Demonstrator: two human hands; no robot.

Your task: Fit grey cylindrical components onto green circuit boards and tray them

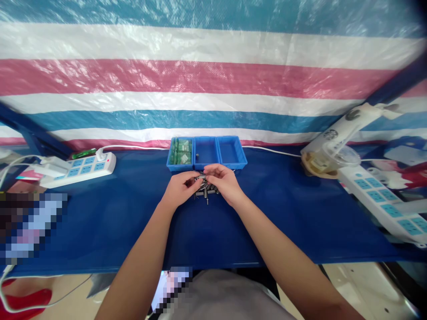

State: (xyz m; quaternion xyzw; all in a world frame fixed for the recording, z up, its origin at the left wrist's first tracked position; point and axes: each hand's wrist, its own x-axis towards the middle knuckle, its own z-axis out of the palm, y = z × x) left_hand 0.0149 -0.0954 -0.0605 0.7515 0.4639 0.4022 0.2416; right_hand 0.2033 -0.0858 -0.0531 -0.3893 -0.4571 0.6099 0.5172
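Observation:
My left hand (pixel 179 190) and my right hand (pixel 225 183) meet over a small pile of dark and silvery metal parts (pixel 206 194) on the blue table. Thumb and fingers of each hand are closed in a pinch around a small metal part (pixel 202 177) between them; its exact kind is too small to make out. Some of the pile is hidden by my fingers. Just behind my hands stands a blue three-compartment tray (pixel 216 153). Its left compartment holds green packets (pixel 182 152), and a tiny part lies in the middle one.
A white power strip (pixel 83 168) lies at the left, near a pixelated screen (pixel 35 226). To the right are a clear plastic cup (pixel 340 158) and another power strip (pixel 383 200). A white cable (pixel 273 151) runs behind the tray, before a striped plastic sheet (pixel 213 80).

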